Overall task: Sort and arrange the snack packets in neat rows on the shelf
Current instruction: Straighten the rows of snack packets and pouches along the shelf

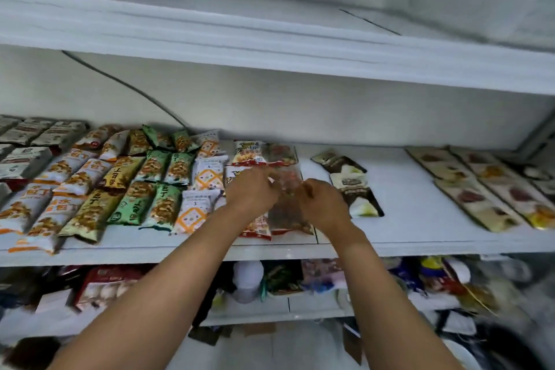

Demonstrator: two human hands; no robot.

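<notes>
— Two hands over the middle shelf [390, 237], then. How much bare room is around them?

— Measured from the clear packet [285, 207] they are working on: to its right there is a strip of white shelf, then two dark brown-and-cream packets [351, 186] lying end to end, then a wider bare stretch before the long flat packets [480, 189] at the far right. In front of it the shelf edge is close; its near end lies just short of the lip. Behind it another clear packet sits close to the back wall.

— And to its left?

— No room. A column of red-and-white packets [249, 153] lies right alongside it, and beyond those the orange-and-white, green, gold and white columns [126, 186] run tight together to the left end.

— Where is the clear packet against the grip?

— Between the hands. The left hand [252, 189] has its fingers curled at the packet's left edge, the right hand [322, 204] has its fingers curled at the right edge, both near the packet's far half. The picture is blurred, so I cannot tell whether either hand is pinching the film or only touching it.
</notes>
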